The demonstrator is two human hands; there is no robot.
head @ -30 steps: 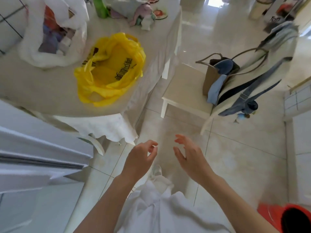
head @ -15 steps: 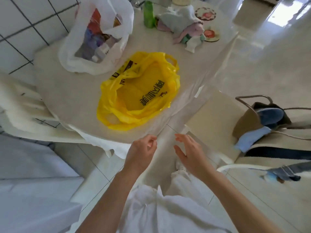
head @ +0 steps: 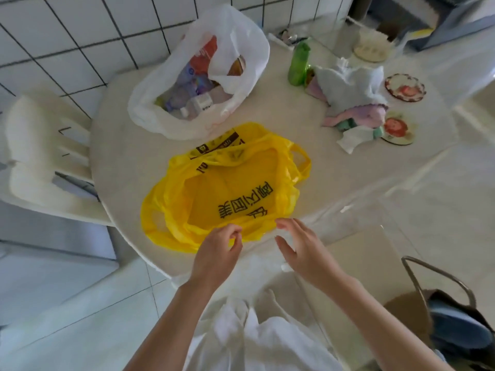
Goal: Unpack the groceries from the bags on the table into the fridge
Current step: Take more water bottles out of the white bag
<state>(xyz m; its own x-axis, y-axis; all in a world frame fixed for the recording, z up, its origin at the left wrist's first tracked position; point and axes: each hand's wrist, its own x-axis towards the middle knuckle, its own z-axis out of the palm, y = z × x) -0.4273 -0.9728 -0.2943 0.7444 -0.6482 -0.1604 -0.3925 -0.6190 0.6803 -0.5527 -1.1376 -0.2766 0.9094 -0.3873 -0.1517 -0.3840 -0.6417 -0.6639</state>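
A yellow plastic bag (head: 230, 191) with black lettering lies open and flat on the round table (head: 126, 156), close to its near edge. Behind it a white plastic bag (head: 230, 57) lies open with several packaged groceries (head: 195, 100) showing inside. My left hand (head: 218, 253) hovers at the yellow bag's near rim, fingers loosely curled, holding nothing that I can see. My right hand (head: 302, 247) is beside it with fingers spread, its fingertips at the same rim.
A green bottle (head: 298, 64), a heap of cloths (head: 351, 103) and two round coasters (head: 404, 87) sit on the table's right half. A white chair (head: 40, 156) stands at the left against the tiled wall. A bag with metal handles (head: 452, 322) is at the lower right.
The view has swung from the floor up onto the table as I stepped closer. Both hands have moved forward from above the floor to the yellow bag's near rim.
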